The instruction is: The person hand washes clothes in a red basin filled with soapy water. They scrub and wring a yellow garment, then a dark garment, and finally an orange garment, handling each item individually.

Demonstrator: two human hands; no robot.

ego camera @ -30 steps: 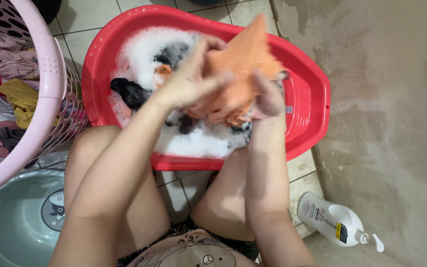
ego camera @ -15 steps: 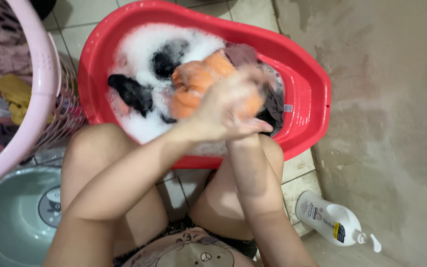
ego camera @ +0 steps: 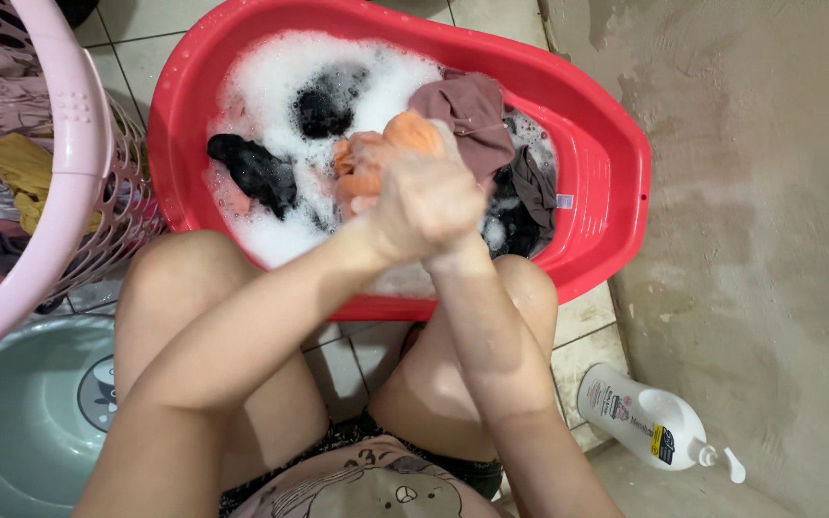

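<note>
Both hands (ego camera: 429,206) bunch orange cloth (ego camera: 386,153), seemingly sudsy.

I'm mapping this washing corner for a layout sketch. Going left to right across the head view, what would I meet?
Pink laundry basket → grey-green basin → red tub of suds, with the left hand gripping an orange cloth over it → white pump bottle → bare concrete wall.

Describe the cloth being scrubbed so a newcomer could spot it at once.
Find the red tub of suds on the tiled floor. Above its near side, both hands clasp a bunched orange cloth. It is the only orange piece; its neighbours are black or mauve.
</note>
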